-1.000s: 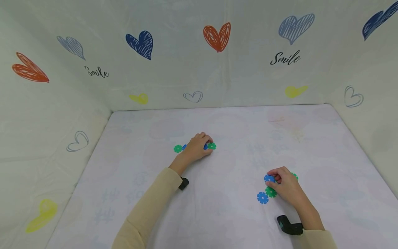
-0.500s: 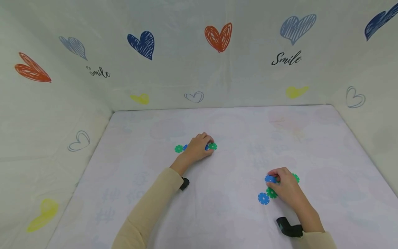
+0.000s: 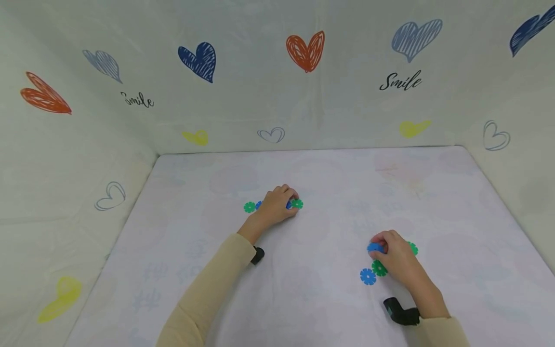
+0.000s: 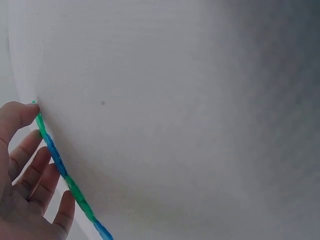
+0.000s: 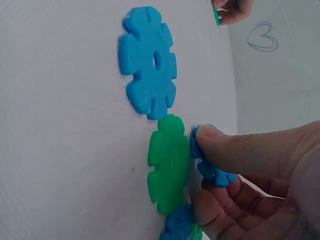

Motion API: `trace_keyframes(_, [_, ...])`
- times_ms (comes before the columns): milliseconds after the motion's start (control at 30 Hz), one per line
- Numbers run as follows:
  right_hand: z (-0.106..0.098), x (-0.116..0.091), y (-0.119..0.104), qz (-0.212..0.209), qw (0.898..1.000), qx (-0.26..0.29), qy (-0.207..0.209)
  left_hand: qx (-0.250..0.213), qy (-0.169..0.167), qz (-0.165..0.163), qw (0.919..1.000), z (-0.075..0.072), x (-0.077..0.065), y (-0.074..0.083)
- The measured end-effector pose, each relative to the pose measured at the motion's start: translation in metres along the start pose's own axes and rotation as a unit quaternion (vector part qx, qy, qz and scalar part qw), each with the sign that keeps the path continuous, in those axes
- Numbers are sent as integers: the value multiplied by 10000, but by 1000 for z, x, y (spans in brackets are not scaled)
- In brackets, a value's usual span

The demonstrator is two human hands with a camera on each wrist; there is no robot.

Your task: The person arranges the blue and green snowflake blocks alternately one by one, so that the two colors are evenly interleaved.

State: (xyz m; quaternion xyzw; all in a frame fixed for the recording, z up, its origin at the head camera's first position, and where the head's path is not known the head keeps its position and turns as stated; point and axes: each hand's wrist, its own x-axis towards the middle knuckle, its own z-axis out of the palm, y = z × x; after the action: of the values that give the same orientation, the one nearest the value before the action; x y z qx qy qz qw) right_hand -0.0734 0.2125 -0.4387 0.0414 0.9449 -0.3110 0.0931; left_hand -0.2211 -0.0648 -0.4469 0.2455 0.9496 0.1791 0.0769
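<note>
My left hand (image 3: 274, 205) reaches over a row of linked green and blue snowflake discs. Its thumb and fingertips grip the green disc (image 3: 297, 204) at the row's right end. In the left wrist view the row, with a green disc (image 4: 80, 197), runs edge-on past the fingers. My right hand (image 3: 399, 255) pinches a blue snowflake disc (image 5: 220, 172) between thumb and fingers, tilted up. Beside that hand lie a green disc (image 3: 379, 268) and a flat blue disc (image 5: 150, 60), edges meeting. Another green disc (image 3: 413, 248) shows partly behind the right hand.
A pale cloth covers the table (image 3: 321, 294). Pale walls (image 3: 243, 106) printed with hearts and lettering rise at its back and sides. Black wrist cameras, such as the right one (image 3: 401, 312), sit low near the cloth.
The right hand has shifted slightly up and left, and the blue disc it pinches has tilted from face-up to more edge-on. The left hand holds the same place.
</note>
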Motion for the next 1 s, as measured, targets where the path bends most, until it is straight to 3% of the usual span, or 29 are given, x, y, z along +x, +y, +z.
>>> trace_keyframes(300, [-3, 13, -14, -281, 9982, 529, 25, 81, -85, -57, 9999, 0, 2, 0])
trace_keyframes(600, [-1, 55, -30, -775, 9905, 1110, -222, 118, -150, -110, 9998, -2, 1, 2])
trace_keyframes(767, [9, 79, -43, -579, 9873, 1430, -381, 75, -87, -84, 9999, -2, 0, 2])
trace_keyframes(1000, [24, 103, -59, -117, 9702, 2342, -606, 151, -51, -57, 9999, 1, 1, 0])
